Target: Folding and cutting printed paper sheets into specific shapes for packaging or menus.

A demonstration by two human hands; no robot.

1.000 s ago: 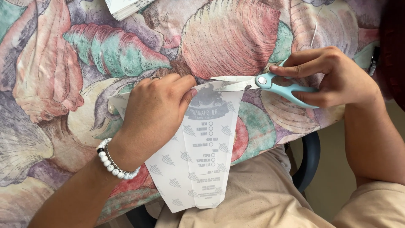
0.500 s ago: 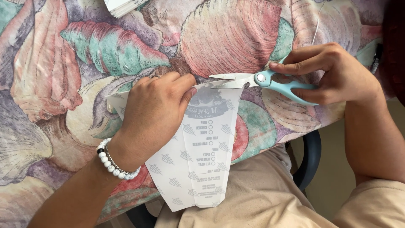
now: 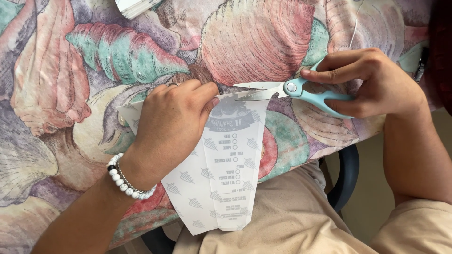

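The left hand (image 3: 172,124) lies palm down on a white printed paper sleeve (image 3: 221,183), its fingers curled together and the thumb pinching the paper's upper edge against the forefinger, so the sheet is held flat on the shell-patterned tablecloth (image 3: 70,84). A bracelet of white beads (image 3: 125,181) circles that wrist. The paper sits at the near edge of the table, its narrow lower end hanging past the edge over the person's beige lap (image 3: 292,221). The right hand (image 3: 376,84) grips a pair of light-blue-handled scissors (image 3: 292,89), fingers closed through and around the handle loops, forefinger stretched along the upper handle. The steel blades point left and stand slightly parted, their tips at the top edge of the paper, just beside the left thumb. A dark chair arm (image 3: 346,181) shows below the table's edge on the right. At the far edge of the table, a corner of white paper stack (image 3: 134,5) is partly in view.
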